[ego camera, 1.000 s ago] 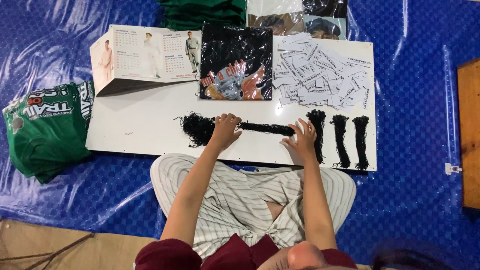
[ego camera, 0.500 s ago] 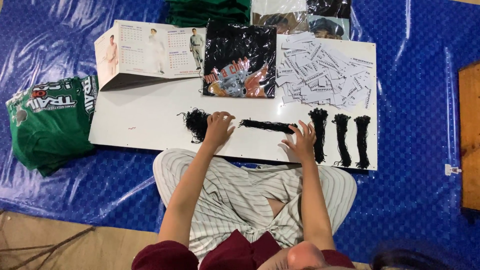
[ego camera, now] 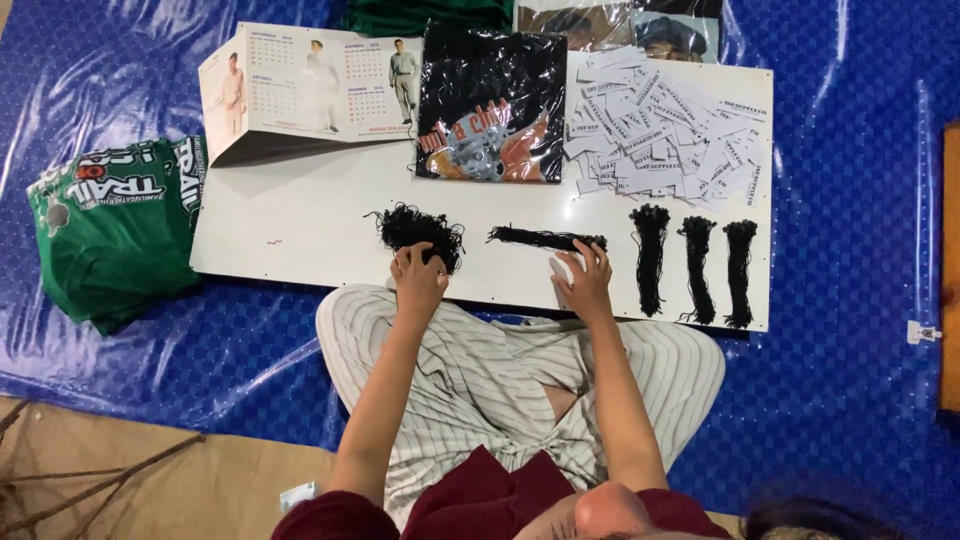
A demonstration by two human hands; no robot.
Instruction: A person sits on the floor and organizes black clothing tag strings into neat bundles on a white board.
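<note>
Left hand point(ego camera: 418, 277) covers lower edge of tangled black string pile point(ego camera: 420, 226). Right hand point(ego camera: 585, 283) hides end of straight black string bundle point(ego camera: 545, 238). Green folded garment point(ego camera: 425, 14) and dark photo prints point(ego camera: 620, 25) cut off by top edge.

Glossy blue tarpaulin point(ego camera: 830, 400) covers the floor beside tan matting point(ego camera: 200, 480).

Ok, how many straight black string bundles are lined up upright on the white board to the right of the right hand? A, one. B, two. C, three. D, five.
C: three separate upright black string bundles lie side by side on the white board, right of the right hand, which rests on a fourth bundle lying sideways.
</note>
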